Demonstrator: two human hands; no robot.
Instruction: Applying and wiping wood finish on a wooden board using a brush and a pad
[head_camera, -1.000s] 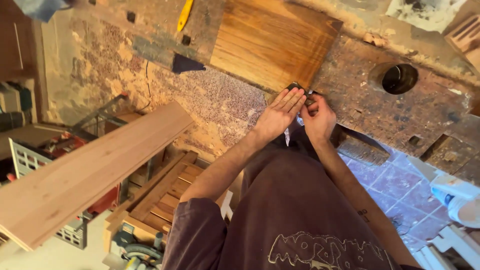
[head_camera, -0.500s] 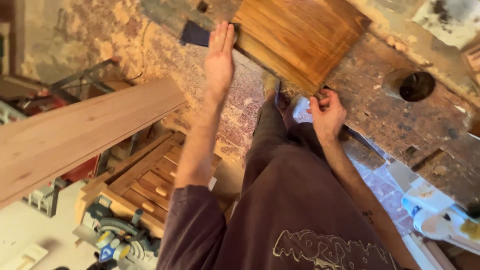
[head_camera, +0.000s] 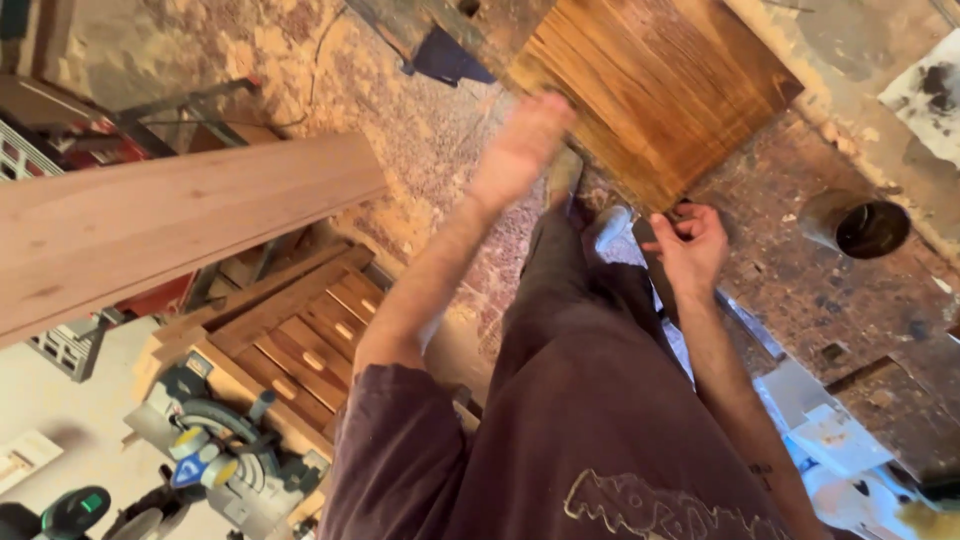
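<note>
Head view: blurred left hand reaches toward the board at 12 o'clock, grip unclear. Right hand, at 2 o'clock, pinches a small dark object; board not yet gripped.

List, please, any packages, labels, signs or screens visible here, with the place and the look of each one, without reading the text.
White carton: lower right, beside the right forearm; a flat, boxy shape with a faint tan mark on top.
Blue label: on the miter saw at lower left; small, with a pale mark.
White flat piece: far lower left on the pale floor; rectangular, faint lines; a package or not, I cannot tell.
No signs or screens in view.
</note>
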